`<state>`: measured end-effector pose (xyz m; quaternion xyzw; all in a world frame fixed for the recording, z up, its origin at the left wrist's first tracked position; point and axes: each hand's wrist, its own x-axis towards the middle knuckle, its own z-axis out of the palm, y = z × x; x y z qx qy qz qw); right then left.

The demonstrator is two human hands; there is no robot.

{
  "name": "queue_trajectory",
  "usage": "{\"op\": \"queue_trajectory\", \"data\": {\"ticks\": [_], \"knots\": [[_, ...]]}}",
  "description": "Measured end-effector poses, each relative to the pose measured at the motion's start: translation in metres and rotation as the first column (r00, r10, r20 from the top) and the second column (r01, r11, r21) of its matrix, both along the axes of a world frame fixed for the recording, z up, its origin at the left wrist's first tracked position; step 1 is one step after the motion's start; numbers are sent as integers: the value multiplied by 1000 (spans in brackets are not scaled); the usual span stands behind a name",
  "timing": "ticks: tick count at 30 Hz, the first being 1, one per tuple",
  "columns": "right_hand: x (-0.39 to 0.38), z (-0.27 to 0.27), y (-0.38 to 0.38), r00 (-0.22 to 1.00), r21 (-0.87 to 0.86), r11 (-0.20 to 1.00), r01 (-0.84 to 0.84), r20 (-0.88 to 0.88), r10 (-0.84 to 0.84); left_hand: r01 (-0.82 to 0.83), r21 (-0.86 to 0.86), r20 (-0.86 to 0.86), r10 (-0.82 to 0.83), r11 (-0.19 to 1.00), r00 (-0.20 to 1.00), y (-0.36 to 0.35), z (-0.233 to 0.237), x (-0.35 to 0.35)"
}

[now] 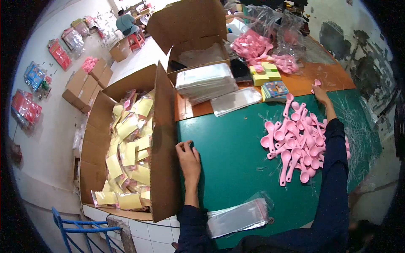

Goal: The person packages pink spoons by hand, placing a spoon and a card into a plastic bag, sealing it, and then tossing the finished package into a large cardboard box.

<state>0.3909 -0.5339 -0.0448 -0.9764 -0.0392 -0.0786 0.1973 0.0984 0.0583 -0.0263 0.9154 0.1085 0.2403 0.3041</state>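
My right hand [322, 95] reaches to the far right of the table, its fingers closed on a pink measuring spoon [317, 82]. Just this side of it lies a loose heap of pink measuring spoons [295, 139] on the green table top. My left hand [189, 159] rests at the left part of the table, beside the wall of a large cardboard box [165, 168]. Its fingers are loosely bent and apart, with nothing seen in them. The box holds many clear packets with yellow cards [126, 126]. Nearest to me lies a stack of clear plastic bags [238, 217].
Behind stand another open cardboard box [190, 33], stacked clear sleeves [206, 82], picture cards [275, 89], yellow card blocks [265, 74] and bagged pink spoons [253, 44]. Plastic scraps [358, 130] cover the right edge. A blue metal frame [88, 230] stands lower left. Another person [126, 23] sits far back.
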Motion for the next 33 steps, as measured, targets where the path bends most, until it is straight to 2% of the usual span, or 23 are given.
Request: {"op": "queue_trajectory", "data": {"ticks": [3,5,7,8,10,12,14,16,17,19,20,23,25,27,30,31,33], "knots": [[-51,23,44,997,-37,999,-14,-75,11,-6,23,-16,7,1000,1000,0,-2,1],[-84,39,74,980,-32,998,-46,-196,38,1,54,-22,0,999,1000,-1,-1,2],[-117,45,92,968,-104,985,-135,-225,109,-2,77,-2,2,997,1000,-2,-2,5],[-130,50,97,952,60,990,-131,-272,143,-2,90,4,2,996,1000,-1,-4,4],[-158,63,102,912,376,922,-90,-340,227,39,91,21,-41,995,999,1,-3,2],[-184,86,96,957,358,932,56,-285,51,66,77,24,-68,995,997,0,-4,0],[-211,97,75,989,349,928,131,-110,-98,79,68,15,-80,995,997,4,-4,-1],[-229,69,25,914,433,814,387,-67,-399,105,65,55,-109,992,993,8,-11,3],[-248,63,17,839,501,685,529,-183,-513,110,58,81,-114,992,990,10,-14,-1],[-262,44,6,739,418,612,671,-304,-601,103,8,75,-104,995,992,8,-12,0],[-265,41,11,714,365,615,699,-324,-620,101,8,77,-101,995,992,8,-13,0],[-259,39,54,855,288,805,519,-165,-492,97,10,85,-97,995,992,8,-12,-1],[-261,54,102,947,240,916,320,-53,-317,103,16,92,-104,995,990,8,-14,-2],[-263,74,139,991,175,976,132,8,-136,103,16,91,-104,995,990,9,-16,-1],[-261,113,155,996,55,997,-50,-75,54,103,43,106,-107,994,989,9,-14,-3],[-252,129,139,965,-25,991,-128,-233,119,103,34,99,-106,994,989,8,-12,-3],[-271,215,165,909,0,963,-271,-328,256,105,12,76,-105,994,992,7,-10,-5]]}}
